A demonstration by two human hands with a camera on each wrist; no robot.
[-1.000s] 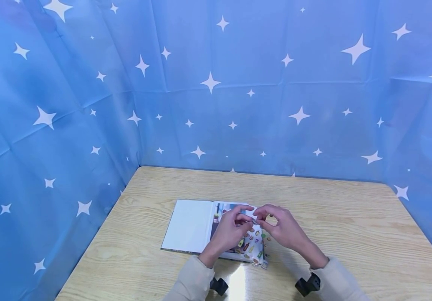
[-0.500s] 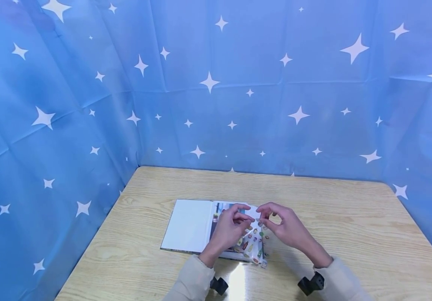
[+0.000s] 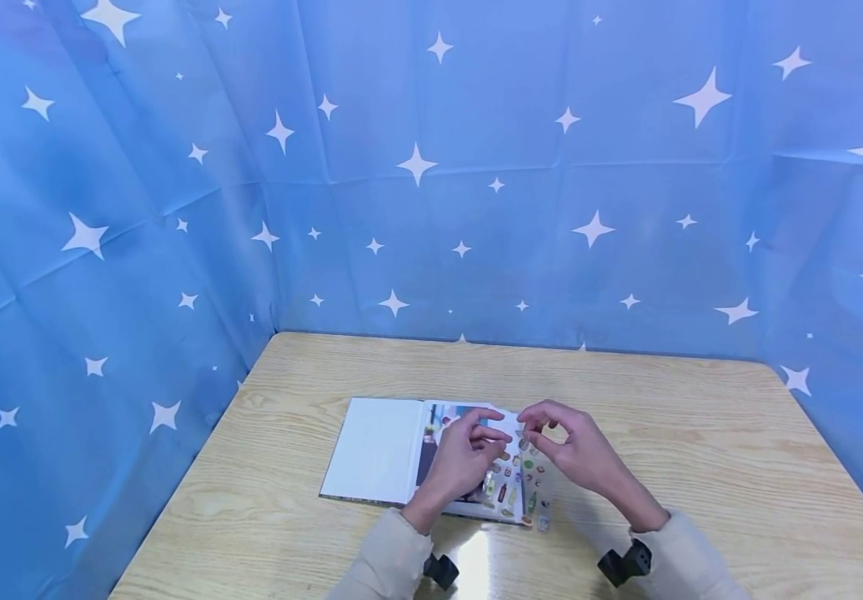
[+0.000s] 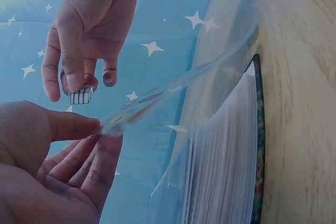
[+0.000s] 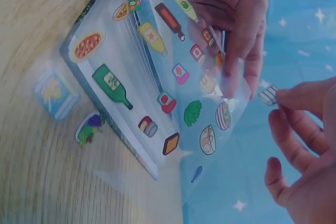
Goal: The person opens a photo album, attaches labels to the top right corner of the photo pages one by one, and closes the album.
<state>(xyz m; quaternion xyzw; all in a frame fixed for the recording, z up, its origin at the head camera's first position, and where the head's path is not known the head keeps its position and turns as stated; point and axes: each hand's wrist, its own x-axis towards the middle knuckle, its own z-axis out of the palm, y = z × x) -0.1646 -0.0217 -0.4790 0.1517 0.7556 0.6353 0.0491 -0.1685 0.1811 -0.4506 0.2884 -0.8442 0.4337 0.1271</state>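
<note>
My left hand (image 3: 463, 458) pinches the edge of a clear sticker sheet (image 5: 194, 114) between thumb and fingers. Printed food and bottle stickers cover the sheet, which slants down over the open book's pages. Between the thumb and a finger of my right hand (image 3: 575, 446) is a small striped sticker (image 4: 81, 96), apart from the sheet. In the right wrist view that sticker sits at the fingertips, close to the sheet's edge. Beneath both hands lies the open book (image 3: 374, 450), its blank white page on the left and a picture page partly hidden by my left hand.
The book rests on a light wood table (image 3: 664, 433). A blue curtain with white stars (image 3: 431, 208) hangs behind the table and along its left side. A black wrist camera (image 3: 624, 563) sits below my right sleeve, close over the tabletop.
My right hand has drawn slightly away to the right from my left hand, with the small sticker in its fingers. The sticker sheet now lies flatter and reaches farther right past the book.
</note>
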